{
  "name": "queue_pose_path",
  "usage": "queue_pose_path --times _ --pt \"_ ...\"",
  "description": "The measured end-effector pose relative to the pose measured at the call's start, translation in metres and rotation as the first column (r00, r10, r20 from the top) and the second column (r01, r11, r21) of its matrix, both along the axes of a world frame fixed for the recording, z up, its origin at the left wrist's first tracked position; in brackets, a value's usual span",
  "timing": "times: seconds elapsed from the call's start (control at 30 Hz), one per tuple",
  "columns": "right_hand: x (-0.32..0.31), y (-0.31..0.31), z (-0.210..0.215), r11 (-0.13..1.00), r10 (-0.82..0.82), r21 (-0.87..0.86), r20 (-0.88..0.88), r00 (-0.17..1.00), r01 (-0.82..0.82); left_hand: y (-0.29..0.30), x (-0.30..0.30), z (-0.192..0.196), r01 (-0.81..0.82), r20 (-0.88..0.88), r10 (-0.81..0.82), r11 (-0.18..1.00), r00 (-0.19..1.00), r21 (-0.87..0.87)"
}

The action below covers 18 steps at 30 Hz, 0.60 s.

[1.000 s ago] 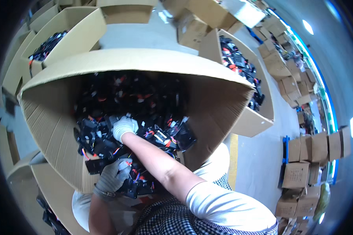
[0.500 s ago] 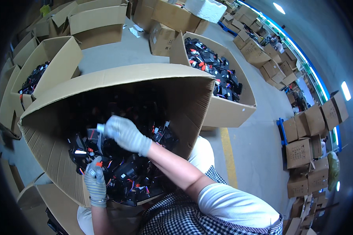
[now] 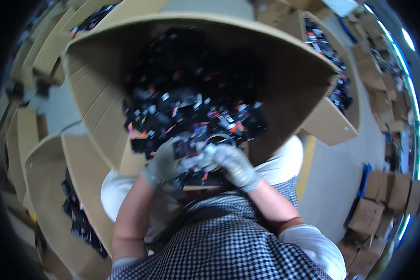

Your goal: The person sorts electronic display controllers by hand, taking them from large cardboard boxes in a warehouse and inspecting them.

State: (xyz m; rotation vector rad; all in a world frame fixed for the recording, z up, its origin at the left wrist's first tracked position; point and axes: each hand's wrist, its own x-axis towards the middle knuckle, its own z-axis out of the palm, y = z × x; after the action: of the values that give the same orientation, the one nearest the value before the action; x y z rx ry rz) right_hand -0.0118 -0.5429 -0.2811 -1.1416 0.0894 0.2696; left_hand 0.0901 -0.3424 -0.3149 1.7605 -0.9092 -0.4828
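A big open cardboard box (image 3: 102, 121) stands right in front of me, filled with a heap of small black parts with coloured wires (image 3: 191, 107). Both my hands wear pale gloves and meet at the box's near edge. My left hand (image 3: 165, 161) grips a small black part (image 3: 184, 150) at its left side. My right hand (image 3: 231, 163) closes on the same part from the right. The picture is blurred, so the part's details do not show.
Another open box with black parts (image 3: 333, 100) stands at the right. A box (image 3: 74, 205) at my lower left also holds dark parts. More cardboard boxes (image 3: 378, 205) are stacked on the grey floor at the right and at the top left.
My right hand has drawn back from the heap toward my body. My left hand rose to meet it, and both now hold one black part. The view has swung closer to the box.
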Motion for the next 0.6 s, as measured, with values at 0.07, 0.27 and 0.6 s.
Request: queue_pose_path --times 0.07,0.27,0.6 --pt "-0.002 -0.012 -0.006 0.982 -0.183 -0.077 -0.172 0.968 0.172 -0.007 0.0 -0.001 -0.01 -0.017 0.008 0.992 1.0 -0.123" --pt "0.018 -0.014 -0.002 0.863 -0.103 -0.503 -0.072 0.992 0.053 -0.002 0.0 -0.016 -0.137 -0.053 0.137 0.991 0.989 0.001" --pt "0.028 0.004 -0.008 0.993 -0.119 -0.038 -0.358 0.926 0.113 0.002 0.001 -0.014 -0.253 0.431 0.141 0.943 0.891 0.215"
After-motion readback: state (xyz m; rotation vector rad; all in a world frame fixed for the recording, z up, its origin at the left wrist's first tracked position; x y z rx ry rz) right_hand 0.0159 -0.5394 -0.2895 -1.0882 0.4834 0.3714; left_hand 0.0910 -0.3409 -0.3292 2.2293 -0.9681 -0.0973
